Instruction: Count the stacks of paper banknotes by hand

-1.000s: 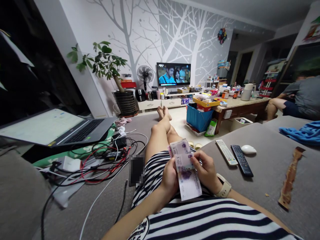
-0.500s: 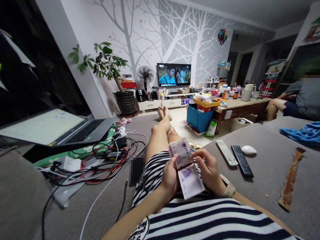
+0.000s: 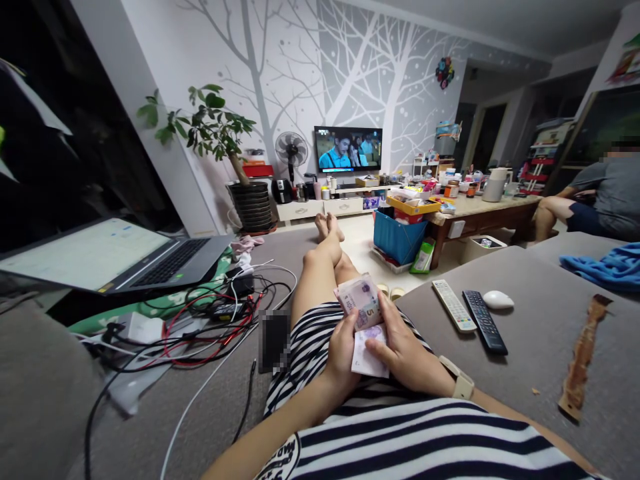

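Observation:
My left hand (image 3: 343, 350) is closed on the left side of a small stack of purple banknotes (image 3: 361, 303) above my lap. A "5" shows on the upper note. Its lower part (image 3: 369, 352), pale with a purple print, lies folded down toward me. My right hand (image 3: 407, 350), with a light watch (image 3: 457, 381) on the wrist, grips the right edge of the notes, thumb across the lower part. The fingers behind the notes are mostly hidden. My lap is covered by black-and-white striped cloth (image 3: 313, 337).
Right of me on the sofa lie a white remote (image 3: 453, 307), a black remote (image 3: 485, 323), a white mouse (image 3: 498, 300) and a brown strip (image 3: 584, 360). Tangled cables (image 3: 225, 313) and a laptop (image 3: 170, 257) are on the left. A person (image 3: 600, 193) sits far right.
My right hand has moved in from beside the notes and now clasps their right edge. The lower part of the notes has swung up and inward, between my hands.

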`<state>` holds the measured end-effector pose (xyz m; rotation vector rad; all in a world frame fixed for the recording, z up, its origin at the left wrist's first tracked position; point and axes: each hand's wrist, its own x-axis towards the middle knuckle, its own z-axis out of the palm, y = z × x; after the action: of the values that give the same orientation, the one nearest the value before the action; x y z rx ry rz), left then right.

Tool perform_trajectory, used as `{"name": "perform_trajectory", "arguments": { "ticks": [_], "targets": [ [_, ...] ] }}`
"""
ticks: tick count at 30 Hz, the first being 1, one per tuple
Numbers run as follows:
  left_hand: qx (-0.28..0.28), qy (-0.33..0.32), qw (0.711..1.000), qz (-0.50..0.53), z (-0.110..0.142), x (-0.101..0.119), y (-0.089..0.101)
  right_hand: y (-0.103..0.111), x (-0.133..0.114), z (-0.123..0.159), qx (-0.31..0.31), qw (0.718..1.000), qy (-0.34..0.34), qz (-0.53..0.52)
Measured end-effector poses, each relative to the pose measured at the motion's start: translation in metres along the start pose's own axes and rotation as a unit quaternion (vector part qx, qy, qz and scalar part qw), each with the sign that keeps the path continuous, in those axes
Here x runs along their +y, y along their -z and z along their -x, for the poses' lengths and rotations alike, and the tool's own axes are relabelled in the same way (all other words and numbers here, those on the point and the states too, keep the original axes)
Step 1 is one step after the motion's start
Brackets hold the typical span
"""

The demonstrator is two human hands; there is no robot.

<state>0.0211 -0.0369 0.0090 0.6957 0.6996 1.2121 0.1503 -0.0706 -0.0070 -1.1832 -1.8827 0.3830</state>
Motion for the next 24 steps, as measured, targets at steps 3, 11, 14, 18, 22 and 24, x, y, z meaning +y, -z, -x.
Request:
{"name": "perform_trajectory", "arguments": {
  "ticks": [3,11,14,18,22,24],
  "targets": [
    [0.005,0.0,1.0,-0.019,-0.002,-0.001,0.003,0.001,-0.002,0.0,-0.019,1.0,0.011,0.02],
    [-0.025,0.021,0.999,-0.012,-0.005,0.002,0.007,0.004,-0.003,-0.006,0.067,0.992,-0.009,-0.105],
    [-0.023,0.015,1.0,-0.015,-0.006,0.001,0.009,0.002,0.003,-0.013,0.095,0.957,-0.07,-0.265],
    [-0.045,0.025,0.998,-0.025,-0.007,-0.001,0.012,-0.001,0.012,-0.021,0.012,0.9,-0.116,-0.42],
    [-0.06,0.052,0.997,0.004,-0.012,0.0,0.016,-0.004,0.019,-0.022,-0.025,0.882,-0.136,-0.451],
    [-0.075,0.059,0.995,0.022,-0.015,0.0,0.017,-0.006,0.021,-0.022,-0.03,0.883,-0.127,-0.451]
  ]
}}
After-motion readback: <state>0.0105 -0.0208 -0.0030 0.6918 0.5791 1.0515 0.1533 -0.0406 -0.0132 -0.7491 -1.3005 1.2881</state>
